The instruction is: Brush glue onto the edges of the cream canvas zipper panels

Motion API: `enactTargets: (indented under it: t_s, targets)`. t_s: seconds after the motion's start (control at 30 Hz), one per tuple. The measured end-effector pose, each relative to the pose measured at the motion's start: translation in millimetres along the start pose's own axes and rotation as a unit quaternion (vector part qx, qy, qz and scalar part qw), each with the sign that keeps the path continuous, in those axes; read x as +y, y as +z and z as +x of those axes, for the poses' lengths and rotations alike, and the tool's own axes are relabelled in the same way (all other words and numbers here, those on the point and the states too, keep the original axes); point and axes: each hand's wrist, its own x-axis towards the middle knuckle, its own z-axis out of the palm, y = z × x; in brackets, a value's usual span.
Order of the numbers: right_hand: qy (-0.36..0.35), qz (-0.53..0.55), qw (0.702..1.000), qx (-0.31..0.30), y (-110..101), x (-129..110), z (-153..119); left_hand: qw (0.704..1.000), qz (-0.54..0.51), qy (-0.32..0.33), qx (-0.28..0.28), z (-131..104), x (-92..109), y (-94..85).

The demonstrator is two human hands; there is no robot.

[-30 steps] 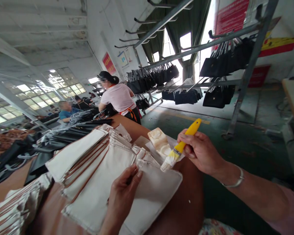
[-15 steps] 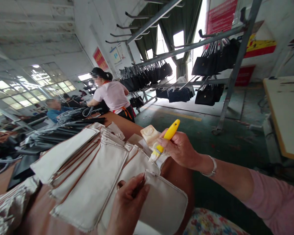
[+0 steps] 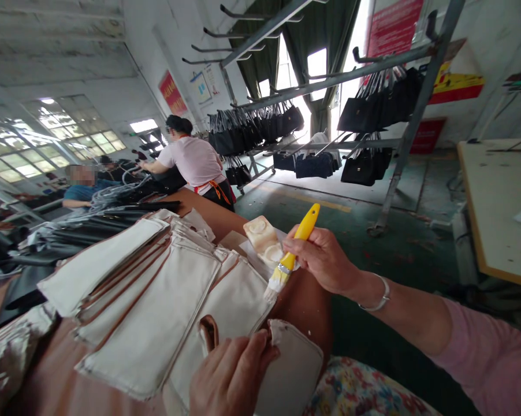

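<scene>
My right hand (image 3: 327,263) is closed round a paintbrush with a yellow handle (image 3: 307,222). Its white-coated bristles (image 3: 276,284) point down over the edge of the stacked cream panels. Low in the view, my left hand (image 3: 232,372) pinches the upper edge of a cream panel (image 3: 293,361) with a stitched border. A loop of brown strip (image 3: 209,332) stands up beside those fingers; whether it belongs to the same panel is unclear. Behind the brush sits a stained, pale container (image 3: 261,234) with whitish material around it.
Overlapping cream panels (image 3: 156,306) with brown edges cover much of the brown table (image 3: 197,205). Black pieces (image 3: 100,231) lie farther left. A co-worker in a pale top (image 3: 193,162) stands at the far end. Black bags (image 3: 360,112) hang on a metal rack (image 3: 399,156).
My left hand has turned over with its back upward, and the pinched panel has shifted and tilted. The brush's bristles have moved slightly lower. The whole view has swung a little to the right.
</scene>
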Motion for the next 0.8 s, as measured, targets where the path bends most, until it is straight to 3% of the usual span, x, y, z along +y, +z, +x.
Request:
enactTargets:
  t_s: [0.17, 0.37, 0.43, 0.57, 0.73, 0.8]
  targets:
    - [0.015, -0.019, 0.997, -0.069, 7.3, -12.2, -9.3, 0.996, 0.044, 0.081, -0.007, 1.8, 6.2, -6.7]
    - [0.031, -0.050, 0.966, -0.251, -3.0, -30.2, -17.1, 0.993, 0.068, 0.101, 0.000, -1.3, -1.3, -4.4]
    - [0.009, -0.074, 0.967, -0.244, -9.0, -35.9, -17.1, 0.992, 0.062, 0.106, -0.009, -4.2, -3.3, -1.5]
    - [-0.034, -0.068, 0.990, -0.117, -8.3, -33.3, -19.0, 0.992, 0.062, 0.104, -0.020, -3.3, -4.4, 0.1]
    - [-0.011, -0.048, 0.978, -0.204, -6.6, -25.5, -26.3, 0.992, 0.055, 0.094, -0.058, 21.2, -14.6, -9.8]
    - [0.002, -0.022, 0.991, -0.129, -14.8, -31.1, -24.0, 0.995, 0.047, 0.081, -0.047, 39.7, -24.0, -19.1]
